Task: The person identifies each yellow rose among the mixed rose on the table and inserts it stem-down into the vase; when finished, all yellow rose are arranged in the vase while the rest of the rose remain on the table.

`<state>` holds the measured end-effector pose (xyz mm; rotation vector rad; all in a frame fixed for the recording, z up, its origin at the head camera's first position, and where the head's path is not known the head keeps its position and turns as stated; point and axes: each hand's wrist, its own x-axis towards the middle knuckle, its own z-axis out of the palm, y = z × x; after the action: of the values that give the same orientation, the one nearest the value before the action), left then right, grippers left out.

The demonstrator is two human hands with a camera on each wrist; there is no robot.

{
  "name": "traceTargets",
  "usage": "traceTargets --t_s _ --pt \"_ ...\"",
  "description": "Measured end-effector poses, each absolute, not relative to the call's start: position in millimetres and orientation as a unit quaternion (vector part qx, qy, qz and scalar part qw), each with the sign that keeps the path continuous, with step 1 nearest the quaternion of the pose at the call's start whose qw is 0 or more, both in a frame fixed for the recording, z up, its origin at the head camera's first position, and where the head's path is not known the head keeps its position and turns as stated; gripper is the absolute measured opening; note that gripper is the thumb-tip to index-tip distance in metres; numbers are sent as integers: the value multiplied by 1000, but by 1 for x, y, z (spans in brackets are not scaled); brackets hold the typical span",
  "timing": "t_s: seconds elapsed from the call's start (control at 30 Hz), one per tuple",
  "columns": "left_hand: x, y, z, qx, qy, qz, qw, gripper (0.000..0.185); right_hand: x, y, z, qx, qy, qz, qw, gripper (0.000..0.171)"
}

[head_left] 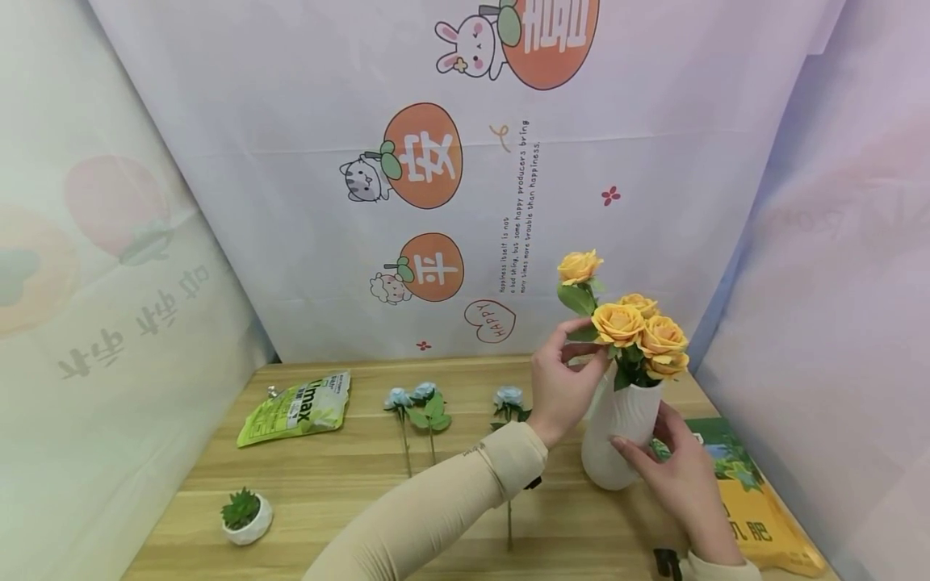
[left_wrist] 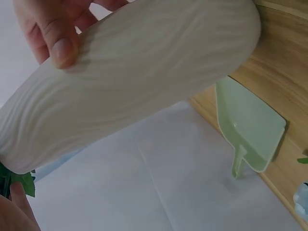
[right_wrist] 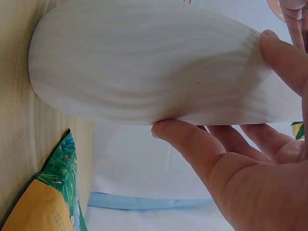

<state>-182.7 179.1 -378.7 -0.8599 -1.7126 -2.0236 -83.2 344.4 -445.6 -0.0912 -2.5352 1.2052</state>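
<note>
A white ribbed vase [head_left: 617,436] stands at the right of the wooden table, slightly tilted, with several yellow roses [head_left: 663,339] in its mouth. My right hand [head_left: 683,476] grips the vase's side, thumb in front and fingers behind; in the right wrist view its fingers [right_wrist: 183,139] press on the white wall. At the vase's mouth, my left hand [head_left: 567,387] pinches among the leaves of a yellow rose [head_left: 579,266] that stands higher and left of the others. The exact grip point on its stem is hidden by blooms and fingers.
Blue roses [head_left: 398,397] lie mid-table, one [head_left: 508,396] partly beneath the left forearm. A green pouch [head_left: 298,410] and a potted succulent [head_left: 247,518] stand at left. Behind the right hand lies a yellow-green bag [head_left: 763,516]. The left wrist view shows a pale green dustpan [left_wrist: 250,125].
</note>
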Motion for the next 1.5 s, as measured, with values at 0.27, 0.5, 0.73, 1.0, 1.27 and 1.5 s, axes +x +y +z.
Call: traceTargets --t_s 0.27,0.5,0.73,1.0,1.27,1.5 --pt "-185 183 -375 -262 -613 -716 209 25 -83 343 -446 -32 -892 418 168 90" --pt "-183 181 -378 -261 -633 -702 196 24 -84 342 -445 -32 -893 416 168 90" --pt "-179 178 -385 -263 -662 -682 168 24 -84 342 -446 -24 -890 422 170 88" --pt "-183 174 -392 -305 -676 -647 176 13 -84 342 -445 -25 -890 421 173 87" --pt "-188 167 -402 -364 -706 -567 217 15 -85 343 -446 -30 -893 416 170 89" --pt "-190 164 -406 -384 -726 -526 221 17 -84 344 -448 -32 -893 416 168 88"
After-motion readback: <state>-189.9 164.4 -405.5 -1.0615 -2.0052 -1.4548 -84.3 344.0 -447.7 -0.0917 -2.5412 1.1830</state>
